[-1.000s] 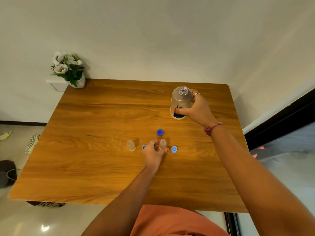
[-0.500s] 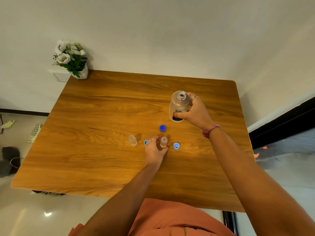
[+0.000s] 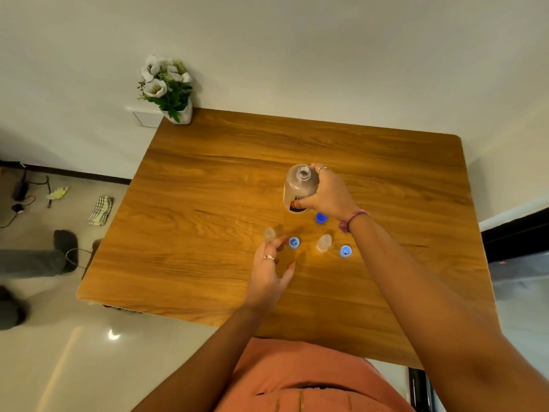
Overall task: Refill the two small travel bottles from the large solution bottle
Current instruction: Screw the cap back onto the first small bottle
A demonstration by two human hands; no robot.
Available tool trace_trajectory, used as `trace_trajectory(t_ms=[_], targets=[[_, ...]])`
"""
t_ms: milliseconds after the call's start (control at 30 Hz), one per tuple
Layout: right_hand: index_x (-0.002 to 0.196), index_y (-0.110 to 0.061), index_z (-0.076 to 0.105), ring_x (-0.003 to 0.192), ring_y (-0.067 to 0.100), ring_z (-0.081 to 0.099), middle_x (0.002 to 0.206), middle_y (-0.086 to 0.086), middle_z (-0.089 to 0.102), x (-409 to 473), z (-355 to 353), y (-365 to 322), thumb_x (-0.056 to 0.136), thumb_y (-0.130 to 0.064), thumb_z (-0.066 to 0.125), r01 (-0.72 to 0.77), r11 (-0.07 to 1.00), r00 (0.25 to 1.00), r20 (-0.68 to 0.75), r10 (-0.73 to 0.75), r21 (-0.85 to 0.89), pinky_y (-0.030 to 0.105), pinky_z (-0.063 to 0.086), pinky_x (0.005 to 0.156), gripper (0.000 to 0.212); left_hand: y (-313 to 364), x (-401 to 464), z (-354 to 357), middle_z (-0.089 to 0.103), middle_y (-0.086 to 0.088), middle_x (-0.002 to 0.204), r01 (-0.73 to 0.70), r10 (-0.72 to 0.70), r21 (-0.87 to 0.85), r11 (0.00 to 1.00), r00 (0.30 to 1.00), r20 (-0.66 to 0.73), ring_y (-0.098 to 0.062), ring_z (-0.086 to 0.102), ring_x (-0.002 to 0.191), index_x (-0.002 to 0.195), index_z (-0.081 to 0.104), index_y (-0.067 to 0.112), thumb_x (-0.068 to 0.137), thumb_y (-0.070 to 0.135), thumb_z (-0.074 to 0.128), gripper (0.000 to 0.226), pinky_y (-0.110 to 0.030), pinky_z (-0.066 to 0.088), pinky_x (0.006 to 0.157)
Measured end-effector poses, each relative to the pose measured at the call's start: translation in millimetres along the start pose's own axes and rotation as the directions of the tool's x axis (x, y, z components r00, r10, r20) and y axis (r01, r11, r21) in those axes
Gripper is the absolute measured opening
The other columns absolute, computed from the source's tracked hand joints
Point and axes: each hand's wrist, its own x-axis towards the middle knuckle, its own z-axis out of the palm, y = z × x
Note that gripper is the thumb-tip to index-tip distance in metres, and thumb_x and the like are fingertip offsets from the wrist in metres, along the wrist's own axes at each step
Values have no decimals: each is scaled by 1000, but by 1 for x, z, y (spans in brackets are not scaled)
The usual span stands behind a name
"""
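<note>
On the wooden bench (image 3: pixel 208 233), the left hand (image 3: pixel 269 276) hovers nearest, fingers loosely spread, holding nothing. Just beyond stand two small uncapped travel bottles (image 3: pixel 269 234) (image 3: pixel 323 242), with light blue caps (image 3: pixel 294 242) (image 3: pixel 345 251) beside them. A darker blue cap (image 3: pixel 321 218) lies farther back. Farthest, the right hand (image 3: pixel 328 196) wraps its fingers round the upright, open large solution bottle (image 3: pixel 299 187).

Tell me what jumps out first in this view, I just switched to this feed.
The right hand grips the uncapped large solution bottle near the middle of the wooden table. In front of it stand two small open travel bottles among three loose blue caps, with the open left hand next to the left bottle. A pot of white flowers sits at the far left corner.
</note>
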Motion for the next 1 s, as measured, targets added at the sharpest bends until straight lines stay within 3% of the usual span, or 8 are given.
trace_trajectory(t_ms=[133,433,533,733,833,900,1000], targets=[[121,-9,49,100,16,56,113,3,59,6,24,-8,57,-18,88,-43,997,998,52,46,-66,22,40,78,75,-18,5,-30,43,16,107,4,-3,26,1000,999,-53,6,45,99,128,42,28,81,11,72,58,-9,41,79],[127,-5,43,98,12,49,121,8,56,2,41,-15,61,-13,85,-163,978,984,54,172,-130,17,36,79,78,-45,25,-65,45,7,110,5,-4,30,1000,1000,-26,-3,47,95,128,49,16,80,13,72,53,-11,41,80],[130,-6,40,105,15,49,125,8,54,0,43,-18,62,-13,85,-200,972,978,29,205,-125,17,36,82,82,-50,31,-70,46,6,109,-8,8,19,1000,1000,-9,-8,49,96,127,51,13,80,12,73,52,-16,42,83],[141,-2,27,125,26,45,137,13,46,-5,41,-26,66,-11,83,-320,920,941,34,336,-227,28,38,99,94,-56,39,-76,46,7,110,-39,39,-8,999,998,53,-2,48,95,125,52,14,80,13,73,50,-13,42,83],[139,-3,33,124,26,47,135,15,48,-29,33,-34,75,-12,76,-332,893,943,-136,305,-302,33,42,102,77,-60,44,-78,47,7,110,-39,40,-21,999,996,79,-1,48,96,126,52,14,80,13,72,50,-12,42,84],[132,-5,46,110,21,57,122,10,59,-55,34,-39,81,-13,71,-317,917,928,-279,248,-240,34,49,94,58,-62,48,-78,47,9,109,-31,34,-26,999,994,99,1,48,97,126,52,16,79,13,73,51,-11,42,84],[124,-7,54,93,12,62,111,5,63,-91,57,-35,87,-12,63,-349,916,915,-282,288,-196,24,52,84,39,-63,55,-73,48,8,113,15,-11,-19,1000,983,184,1,46,101,129,50,15,79,13,73,55,-11,40,88]])
